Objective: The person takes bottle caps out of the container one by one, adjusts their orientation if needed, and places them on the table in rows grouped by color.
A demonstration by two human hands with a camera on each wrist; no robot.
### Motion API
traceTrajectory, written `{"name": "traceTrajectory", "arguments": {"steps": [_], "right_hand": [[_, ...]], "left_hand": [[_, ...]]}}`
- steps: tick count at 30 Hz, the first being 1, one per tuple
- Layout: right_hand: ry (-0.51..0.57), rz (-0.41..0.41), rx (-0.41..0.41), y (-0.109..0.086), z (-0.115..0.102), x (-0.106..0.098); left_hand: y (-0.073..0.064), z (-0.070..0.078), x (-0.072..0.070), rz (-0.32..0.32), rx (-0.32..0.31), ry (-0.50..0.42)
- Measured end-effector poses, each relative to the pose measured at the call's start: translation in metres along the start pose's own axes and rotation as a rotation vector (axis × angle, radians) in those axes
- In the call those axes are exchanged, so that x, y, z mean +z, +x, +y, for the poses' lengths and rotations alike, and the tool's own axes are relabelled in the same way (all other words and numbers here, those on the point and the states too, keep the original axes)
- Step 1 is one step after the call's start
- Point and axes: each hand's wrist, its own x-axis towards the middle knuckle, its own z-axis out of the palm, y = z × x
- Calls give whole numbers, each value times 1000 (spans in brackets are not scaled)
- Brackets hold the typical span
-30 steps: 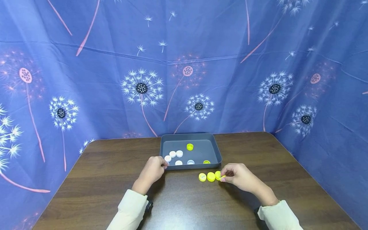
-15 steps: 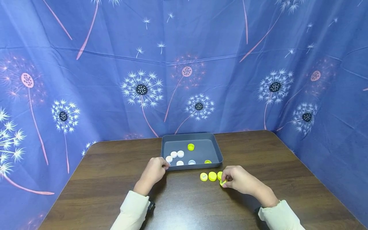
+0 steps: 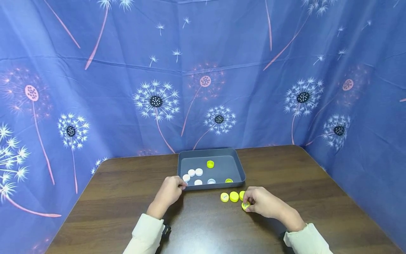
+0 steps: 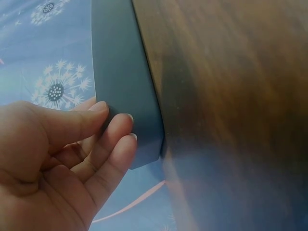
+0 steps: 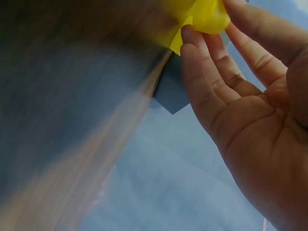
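Note:
My left hand [image 3: 169, 193] pinches the near left corner of a dark grey tray [image 3: 226, 171]; in the left wrist view, its fingertips [image 4: 126, 120] lie against the tray's outer wall. My right hand [image 3: 264, 204] holds a yellow bottle cap [image 3: 245, 206] between thumb and fingers, low over the table in front of the tray. Just behind that cap is another yellow cap [image 3: 242, 195], partly hidden by the fingers. To its left lie a plain yellow cap [image 3: 234, 197] and one with markings [image 3: 224, 197], in a row. The right wrist view shows blurred yellow caps [image 5: 211, 18] at the fingertips.
Inside the tray lie several white caps [image 3: 198, 172], mostly at the left. A yellow cap [image 3: 210, 164] is near the tray's middle and another [image 3: 229, 180] by its front wall. The brown wooden table [image 3: 127, 176] ends at a blue dandelion-print curtain [image 3: 190, 88].
My right hand has drawn a yellow cap from the row's right end toward the front, and its marked top now shows. My left hand keeps its hold on the tray.

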Motion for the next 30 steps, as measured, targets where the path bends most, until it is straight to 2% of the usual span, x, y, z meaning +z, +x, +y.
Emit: {"name": "traceTrajectory", "arguments": {"steps": [5, 16, 25, 30], "right_hand": [[-12, -20, -1, 0, 0, 2], [-16, -8, 5, 4, 0, 7], [15, -20, 25, 5, 0, 6], [10, -20, 24, 2, 2, 4]], "left_hand": [[-2, -1, 0, 1, -4, -14], [1, -5, -3, 47, 82, 44], [-1, -4, -8, 16, 24, 24], [-4, -4, -4, 23, 43, 16]]}}
